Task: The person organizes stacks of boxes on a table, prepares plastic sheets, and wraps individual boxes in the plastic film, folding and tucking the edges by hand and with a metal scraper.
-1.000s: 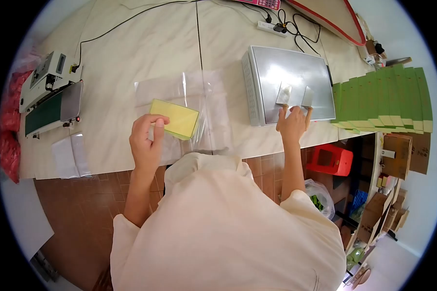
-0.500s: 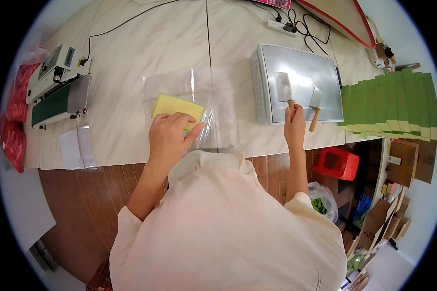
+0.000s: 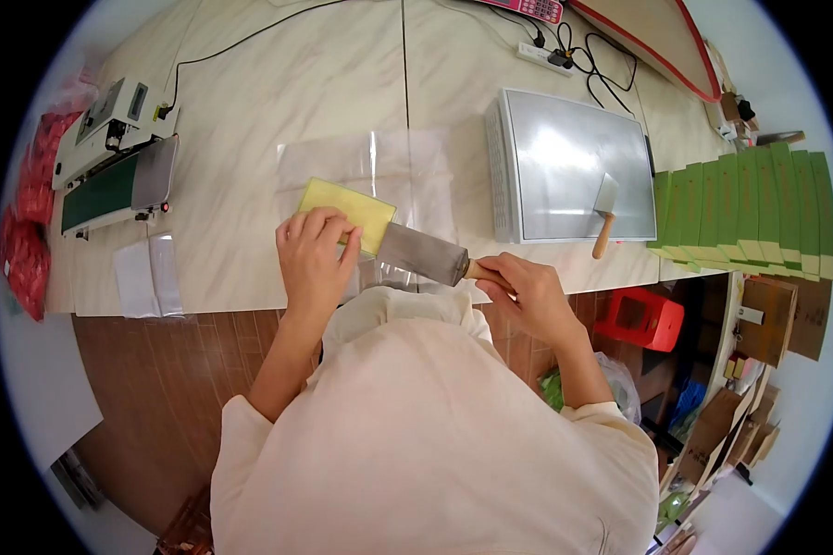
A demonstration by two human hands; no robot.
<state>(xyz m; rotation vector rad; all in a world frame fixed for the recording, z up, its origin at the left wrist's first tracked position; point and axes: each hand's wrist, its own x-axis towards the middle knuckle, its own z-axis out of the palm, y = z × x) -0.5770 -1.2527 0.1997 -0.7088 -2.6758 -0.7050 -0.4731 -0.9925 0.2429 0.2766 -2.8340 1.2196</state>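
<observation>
My left hand [image 3: 317, 254] is closed on the near edge of a yellow-green box [image 3: 350, 209], which lies on clear plastic film [image 3: 426, 171]. My right hand [image 3: 526, 294] grips the wooden handle of a wide metal scraper [image 3: 423, 252]. The scraper's blade points left and reaches the right end of the box; whether it touches is hard to tell. A smaller scraper [image 3: 605, 205] with a wooden handle rests on the grey metal plate [image 3: 565, 157] to the right.
A row of green boxes [image 3: 750, 208] stands at the right. At the left are a white machine [image 3: 111, 139] and folded clear bags [image 3: 148, 276]. A power strip [image 3: 543, 59] with black cables lies at the back. Below the table is a red stool [image 3: 642, 319].
My right hand has lifted the wide scraper off the metal plate and brought it left to the box. My left hand has moved onto the box and closed on its edge.
</observation>
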